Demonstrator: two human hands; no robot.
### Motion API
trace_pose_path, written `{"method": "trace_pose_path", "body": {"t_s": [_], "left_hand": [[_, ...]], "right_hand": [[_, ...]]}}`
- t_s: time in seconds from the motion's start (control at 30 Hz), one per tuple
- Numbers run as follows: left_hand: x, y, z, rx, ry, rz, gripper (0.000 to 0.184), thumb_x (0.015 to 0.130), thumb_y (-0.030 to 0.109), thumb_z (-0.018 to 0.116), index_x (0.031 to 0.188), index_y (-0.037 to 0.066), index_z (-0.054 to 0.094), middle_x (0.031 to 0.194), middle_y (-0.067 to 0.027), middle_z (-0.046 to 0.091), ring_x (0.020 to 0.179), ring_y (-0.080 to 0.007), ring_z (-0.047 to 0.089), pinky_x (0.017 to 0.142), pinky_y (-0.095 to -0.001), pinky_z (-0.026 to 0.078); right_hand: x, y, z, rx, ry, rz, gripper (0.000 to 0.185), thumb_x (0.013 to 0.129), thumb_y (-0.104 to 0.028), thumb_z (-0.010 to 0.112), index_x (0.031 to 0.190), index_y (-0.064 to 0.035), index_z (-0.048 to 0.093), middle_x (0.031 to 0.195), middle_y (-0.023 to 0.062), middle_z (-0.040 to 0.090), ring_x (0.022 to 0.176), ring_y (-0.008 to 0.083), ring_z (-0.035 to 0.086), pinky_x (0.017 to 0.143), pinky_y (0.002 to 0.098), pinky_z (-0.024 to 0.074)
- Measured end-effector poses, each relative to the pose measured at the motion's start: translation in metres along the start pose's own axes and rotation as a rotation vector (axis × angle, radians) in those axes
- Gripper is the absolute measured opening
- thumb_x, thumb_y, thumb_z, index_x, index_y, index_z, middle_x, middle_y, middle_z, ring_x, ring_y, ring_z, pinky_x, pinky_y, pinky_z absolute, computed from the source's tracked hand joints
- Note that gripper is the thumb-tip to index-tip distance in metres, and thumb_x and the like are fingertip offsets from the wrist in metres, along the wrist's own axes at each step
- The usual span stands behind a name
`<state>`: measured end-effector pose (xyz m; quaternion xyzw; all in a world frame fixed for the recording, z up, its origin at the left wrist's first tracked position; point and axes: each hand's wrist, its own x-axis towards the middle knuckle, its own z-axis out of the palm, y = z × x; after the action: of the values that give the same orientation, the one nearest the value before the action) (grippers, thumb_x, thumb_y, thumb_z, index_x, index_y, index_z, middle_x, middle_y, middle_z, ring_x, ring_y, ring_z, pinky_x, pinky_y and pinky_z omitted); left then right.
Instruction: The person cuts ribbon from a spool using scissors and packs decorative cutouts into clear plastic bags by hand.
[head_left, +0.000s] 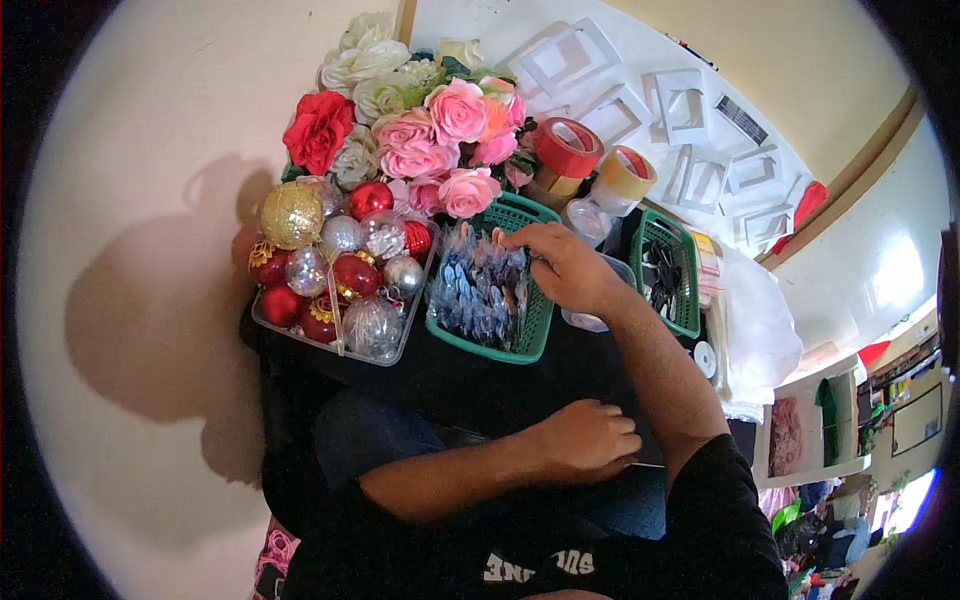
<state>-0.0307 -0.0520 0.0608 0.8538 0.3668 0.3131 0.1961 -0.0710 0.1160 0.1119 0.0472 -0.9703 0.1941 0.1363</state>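
My right hand (568, 268) reaches over a green plastic basket (541, 330) with its fingertips pinched at the upper edge of the contents. The basket is full of small clear plastic packets (475, 290) holding blue and orange pieces, whose exact kind I cannot make out. The fingers touch one packet near an orange piece (497, 236). Low in front of my body, my left hand (588, 440) rests with its fingers curled in; its palm is hidden, and nothing shows between the fingers.
Left of the basket, a clear box (300, 345) holds red, gold and silver ornaments. Artificial flowers (415, 145) stand behind. Tape rolls (568, 148), a second green basket (690, 310) with dark items and a white plastic bag (755, 310) lie right. White frames (685, 105) lie farther back.
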Motion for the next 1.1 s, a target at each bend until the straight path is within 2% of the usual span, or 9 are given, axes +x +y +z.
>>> {"method": "trace_pose_path", "body": {"t_s": [0.07, 0.2, 0.27, 0.47, 0.9, 1.1], "left_hand": [[-0.001, -0.021, 0.02, 0.142, 0.005, -0.051, 0.023, 0.094, 0.028, 0.057, 0.097, 0.006, 0.062, 0.092, -0.0106, 0.061, 0.087, -0.0254, 0.059, 0.072, -0.0408, 0.05], [-0.007, -0.037, 0.023, 0.154, -0.017, -0.201, 0.023, 0.094, 0.027, 0.056, 0.097, 0.005, 0.063, 0.092, -0.0104, 0.061, 0.089, -0.0273, 0.06, 0.076, -0.0421, 0.05], [-0.009, -0.042, 0.022, 0.091, 0.062, -0.266, 0.022, 0.094, 0.026, 0.056, 0.096, 0.006, 0.064, 0.09, -0.0104, 0.061, 0.09, -0.0285, 0.06, 0.079, -0.0435, 0.049], [-0.008, -0.051, 0.03, 0.049, 0.1, -0.261, 0.022, 0.093, 0.026, 0.056, 0.095, 0.005, 0.064, 0.09, -0.0111, 0.062, 0.089, -0.0298, 0.06, 0.08, -0.0441, 0.048], [-0.009, -0.056, 0.037, 0.049, 0.182, -0.236, 0.016, 0.089, 0.024, 0.061, 0.09, 0.008, 0.064, 0.086, -0.0093, 0.062, 0.087, -0.0301, 0.06, 0.075, -0.044, 0.049], [-0.008, -0.054, 0.031, -0.004, 0.153, -0.279, 0.017, 0.09, 0.025, 0.061, 0.089, 0.008, 0.064, 0.085, -0.0096, 0.062, 0.086, -0.0293, 0.06, 0.075, -0.0437, 0.049]], "right_hand": [[-0.002, -0.001, -0.004, 0.03, 0.015, -0.004, 0.044, 0.076, 0.005, 0.048, 0.118, -0.0047, 0.058, 0.111, 0.0158, 0.059, 0.108, 0.0348, 0.054, 0.094, 0.0432, 0.0432], [-0.007, -0.002, -0.009, -0.036, 0.019, 0.03, 0.042, 0.076, 0.003, 0.05, 0.116, -0.0086, 0.059, 0.113, 0.016, 0.06, 0.11, 0.0364, 0.054, 0.098, 0.0448, 0.0431], [-0.008, -0.001, -0.008, -0.093, 0.024, 0.004, 0.044, 0.077, 0.002, 0.051, 0.118, -0.0109, 0.058, 0.111, 0.0161, 0.059, 0.109, 0.0371, 0.054, 0.096, 0.045, 0.0448], [-0.002, -0.003, -0.007, -0.155, -0.003, -0.045, 0.047, 0.078, 0.001, 0.052, 0.123, -0.0086, 0.056, 0.104, 0.0159, 0.059, 0.103, 0.0376, 0.055, 0.091, 0.0456, 0.0467], [0.003, -0.005, -0.007, -0.167, -0.038, -0.027, 0.046, 0.079, -0.012, 0.06, 0.124, -0.009, 0.056, 0.106, 0.0145, 0.059, 0.105, 0.0361, 0.056, 0.09, 0.0446, 0.0484], [0.0, -0.006, -0.007, -0.187, -0.061, 0.02, 0.045, 0.084, -0.026, 0.065, 0.126, -0.0105, 0.056, 0.11, 0.0152, 0.059, 0.106, 0.0362, 0.056, 0.09, 0.0446, 0.0483]]}}
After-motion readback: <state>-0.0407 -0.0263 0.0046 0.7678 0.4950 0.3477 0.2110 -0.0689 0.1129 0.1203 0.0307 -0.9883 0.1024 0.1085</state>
